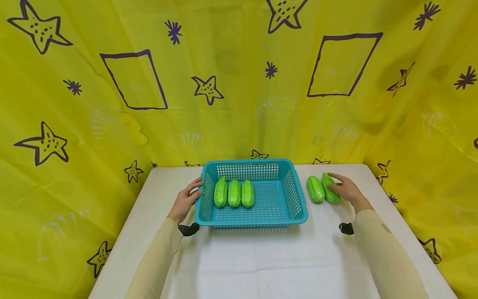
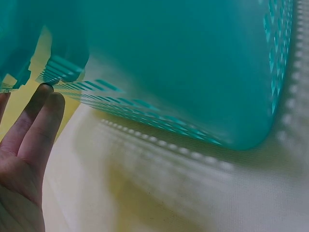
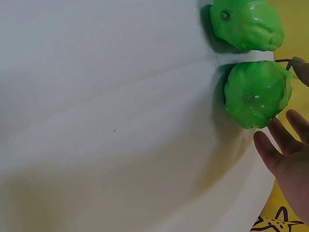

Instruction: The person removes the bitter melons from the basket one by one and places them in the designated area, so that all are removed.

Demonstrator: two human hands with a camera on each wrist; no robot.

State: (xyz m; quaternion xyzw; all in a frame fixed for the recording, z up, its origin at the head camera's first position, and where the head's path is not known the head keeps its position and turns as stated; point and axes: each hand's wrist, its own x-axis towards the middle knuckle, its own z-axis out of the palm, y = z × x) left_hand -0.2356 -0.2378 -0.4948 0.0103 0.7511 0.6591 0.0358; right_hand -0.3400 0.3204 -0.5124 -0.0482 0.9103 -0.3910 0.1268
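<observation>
A teal plastic basket [image 1: 251,225] with slotted walls holds three glossy, ribbed green gourds [image 1: 234,193] side by side in its left part. My left hand [image 1: 185,200] touches the basket's left side near the rim. The left wrist view shows its extended fingers [image 2: 41,123] against the slotted wall. To the right of the basket, two more green gourds lie on the table. Over the outer gourd [image 1: 330,191] is my right hand [image 1: 346,189], fingers spread. In the right wrist view, fingertips [image 3: 263,142] are right at that gourd's side, with the thumb [image 3: 301,70] across from them.
The other loose gourd [image 1: 315,189] lies between the basket and the outer gourd. A white cloth covers the table [image 1: 257,265]. Yellow curtains [image 1: 239,124] with purple starfish drawings enclose its back and sides, close behind the basket.
</observation>
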